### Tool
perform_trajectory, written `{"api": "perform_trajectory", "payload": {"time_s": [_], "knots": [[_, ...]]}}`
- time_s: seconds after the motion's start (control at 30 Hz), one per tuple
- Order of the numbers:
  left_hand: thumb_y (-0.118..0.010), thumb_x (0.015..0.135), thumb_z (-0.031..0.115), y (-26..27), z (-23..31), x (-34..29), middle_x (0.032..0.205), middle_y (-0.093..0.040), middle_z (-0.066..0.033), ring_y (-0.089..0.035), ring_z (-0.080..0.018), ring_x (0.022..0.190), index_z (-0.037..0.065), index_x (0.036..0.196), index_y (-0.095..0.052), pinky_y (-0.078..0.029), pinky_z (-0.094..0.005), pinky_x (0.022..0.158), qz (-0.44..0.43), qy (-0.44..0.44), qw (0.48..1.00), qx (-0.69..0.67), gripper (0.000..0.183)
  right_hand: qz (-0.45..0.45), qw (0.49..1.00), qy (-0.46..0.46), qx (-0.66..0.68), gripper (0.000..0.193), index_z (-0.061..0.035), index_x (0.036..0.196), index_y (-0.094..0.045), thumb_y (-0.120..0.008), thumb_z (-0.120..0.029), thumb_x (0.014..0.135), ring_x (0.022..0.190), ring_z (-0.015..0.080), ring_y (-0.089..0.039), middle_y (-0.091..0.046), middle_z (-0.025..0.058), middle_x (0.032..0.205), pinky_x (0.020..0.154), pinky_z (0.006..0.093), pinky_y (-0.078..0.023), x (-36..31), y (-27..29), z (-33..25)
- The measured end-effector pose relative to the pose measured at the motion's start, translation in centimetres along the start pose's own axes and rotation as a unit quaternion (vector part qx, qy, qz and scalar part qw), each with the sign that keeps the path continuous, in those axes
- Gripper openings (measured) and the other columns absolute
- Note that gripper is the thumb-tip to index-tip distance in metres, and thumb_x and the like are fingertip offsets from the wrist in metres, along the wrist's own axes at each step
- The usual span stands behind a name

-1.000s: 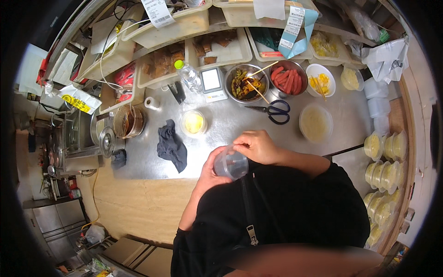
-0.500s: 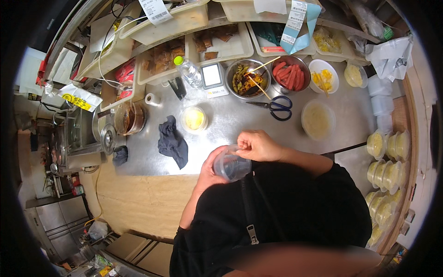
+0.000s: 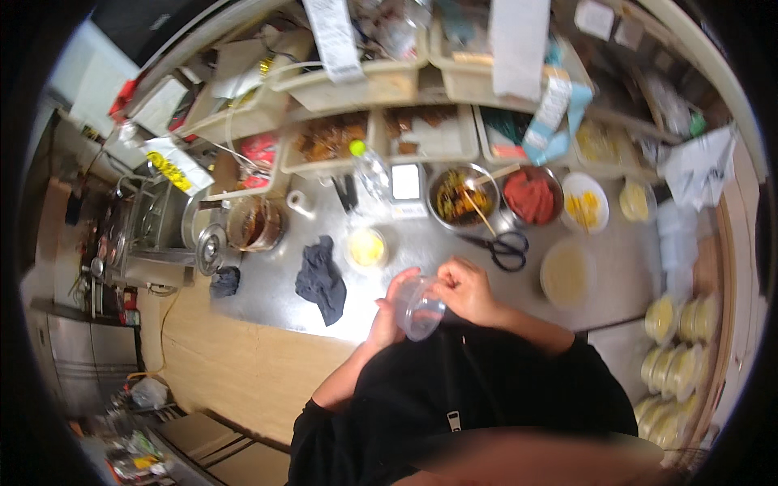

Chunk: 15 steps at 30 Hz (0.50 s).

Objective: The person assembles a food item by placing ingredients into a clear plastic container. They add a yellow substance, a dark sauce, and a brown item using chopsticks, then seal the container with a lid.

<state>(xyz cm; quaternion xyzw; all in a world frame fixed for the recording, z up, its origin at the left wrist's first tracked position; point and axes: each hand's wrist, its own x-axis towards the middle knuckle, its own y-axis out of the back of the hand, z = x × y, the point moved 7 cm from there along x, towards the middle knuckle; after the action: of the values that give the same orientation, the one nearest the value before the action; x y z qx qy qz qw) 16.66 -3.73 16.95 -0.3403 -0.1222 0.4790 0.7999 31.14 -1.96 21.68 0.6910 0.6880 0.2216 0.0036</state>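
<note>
Nudged forward, round clear plastic tub [image 3: 418, 312], left grip [image 3: 387, 321] cupping wall, right grip [image 3: 467, 289] holding edge

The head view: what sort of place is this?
Probably a commercial food-prep kitchen, judging by the metal counter, red, sausage-like food and rows of filled clear tubs on the right.

A black zip-front top [image 3: 519, 389] is worn, with a silvery zipper pull [image 3: 454, 419] and sleeves [image 3: 579, 360] ending above bare forearms [image 3: 344, 382].
</note>
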Motion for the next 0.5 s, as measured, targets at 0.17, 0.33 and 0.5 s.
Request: {"api": "perform_trajectory", "payload": {"time_s": [0.17,0.33,0.5], "knots": [[-0.062,0.089,0.045,0.5,1.5,0.4,0.124,-0.055,-0.0199,-0.058,-0.0290,0.111,-0.002,0.131,-0.045,-0.053,-0.0451,0.086,-0.007,-0.104,0.991,0.089,0.065,0.002,1.000,-0.025,0.013,0.026,-0.0036,0.074,-0.052,-0.077,-0.008,0.075,0.054,0.0132,-0.049,-0.051,0.0058,0.065,0.050,0.0276,-0.042,0.0,-0.8,1.7],[-0.058,0.091,0.042,2.2,0.1,0.6,0.118,-0.058,-0.0221,-0.060,-0.0315,0.104,0.001,0.129,-0.045,-0.056,-0.0446,0.079,0.056,0.004,0.996,-0.074,0.057,-0.027,0.994,-0.072,0.073,0.021,-0.0032,0.080,-0.056,-0.076,-0.009,0.078,0.058,0.0102,-0.052,-0.054,0.0040,0.069,0.052,0.0261,-0.043,-0.5,-1.8,2.6],[-0.055,0.094,0.033,3.6,0.0,1.0,0.112,-0.058,-0.0136,-0.060,-0.0249,0.097,0.006,0.128,-0.047,-0.053,-0.0379,0.079,0.123,-0.031,0.992,-0.028,0.044,0.010,0.997,0.057,-0.059,0.023,-0.0009,0.092,-0.062,-0.077,-0.013,0.080,0.065,0.0117,-0.058,-0.059,0.0072,0.075,0.059,0.0285,-0.048,0.7,-0.5,-1.2]]}}
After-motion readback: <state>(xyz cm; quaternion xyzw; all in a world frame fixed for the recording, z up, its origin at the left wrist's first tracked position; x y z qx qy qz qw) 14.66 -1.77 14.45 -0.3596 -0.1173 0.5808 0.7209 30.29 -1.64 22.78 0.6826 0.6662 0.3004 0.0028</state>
